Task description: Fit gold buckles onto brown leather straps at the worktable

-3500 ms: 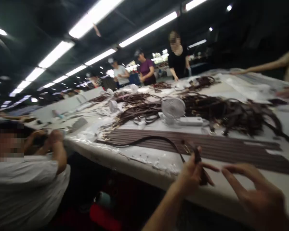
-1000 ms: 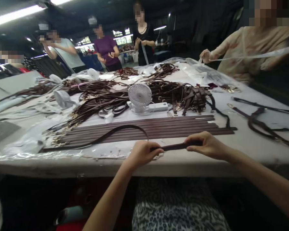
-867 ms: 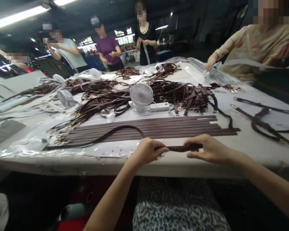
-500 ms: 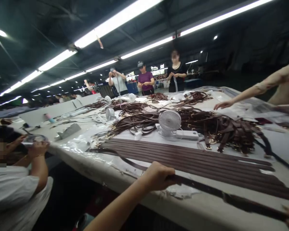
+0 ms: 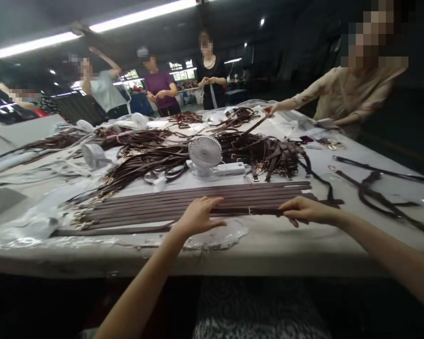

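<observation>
A dark brown strap [image 5: 266,212] with a small metal buckle is stretched along the near edge of the table. My right hand [image 5: 309,210] pinches it near its right end. My left hand [image 5: 198,217] is at the strap's left part, thumb and fingers spread apart, the strap passing between them without a grip. Just beyond lie several brown straps [image 5: 141,203] side by side in a flat row, with metal clasps [image 5: 83,220] at their left ends. Another length of strap [image 5: 127,231] runs left from beneath my left hand.
Behind the row stand a white fan [image 5: 205,153] and a heap of brown straps [image 5: 279,157]. Clear plastic [image 5: 24,233] covers the table's left front. Loose straps [image 5: 381,197] lie at right. A co-worker's hand [image 5: 270,109] holds a strap across the table; several other people stand behind.
My view has swung right. My left hand has loosened from its closed grip on the strap, and my right hand has come fully into view. The co-worker opposite now holds a strap.
</observation>
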`<state>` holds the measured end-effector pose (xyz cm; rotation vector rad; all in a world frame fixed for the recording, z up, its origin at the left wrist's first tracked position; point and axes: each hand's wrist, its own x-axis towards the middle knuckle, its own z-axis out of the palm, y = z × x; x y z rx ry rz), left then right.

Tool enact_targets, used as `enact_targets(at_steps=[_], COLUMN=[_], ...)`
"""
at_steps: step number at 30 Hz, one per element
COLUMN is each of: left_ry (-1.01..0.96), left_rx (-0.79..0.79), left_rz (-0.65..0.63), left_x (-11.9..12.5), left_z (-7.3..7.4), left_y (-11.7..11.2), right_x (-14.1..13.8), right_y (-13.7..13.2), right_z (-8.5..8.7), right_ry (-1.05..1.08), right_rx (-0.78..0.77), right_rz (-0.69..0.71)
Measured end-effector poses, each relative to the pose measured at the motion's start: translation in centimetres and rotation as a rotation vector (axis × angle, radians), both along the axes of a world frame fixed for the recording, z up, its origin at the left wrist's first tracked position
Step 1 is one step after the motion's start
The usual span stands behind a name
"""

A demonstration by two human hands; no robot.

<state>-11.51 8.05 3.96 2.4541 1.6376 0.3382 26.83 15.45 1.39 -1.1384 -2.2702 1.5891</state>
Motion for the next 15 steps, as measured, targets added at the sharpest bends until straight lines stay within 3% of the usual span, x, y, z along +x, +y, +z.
enact_targets(at_steps=[4, 7, 10, 12, 15], left_ry=[-0.308, -0.394, -0.412, -0.421, -0.435], left_rx=[-0.039, -0.195, -0.407, -0.414, -0.341], left_rz=[-0.125, -0.217, -0.255, -0.216, -0.163], left_x=[5.1, 8.2, 9.5, 10.0, 10.2], left_z=[-0.8, -1.8, -2.3, -2.3, -1.7], left_y=[0.8, 2.4, 4.2, 4.4, 2.6], right_x=[-1.2, -0.3, 0.9, 0.7, -1.2], right_y=[1.5, 1.7, 1.7, 1.3, -0.2], right_z=[0.3, 1.7, 3.2, 3.6, 3.1], right_ry=[-0.012, -0.007, 0.021, 0.007, -0.074], right_rx=[0.022, -0.011, -0.088, -0.072, 0.159], right_rz=[0.044, 0.106, 0.086, 0.061, 0.064])
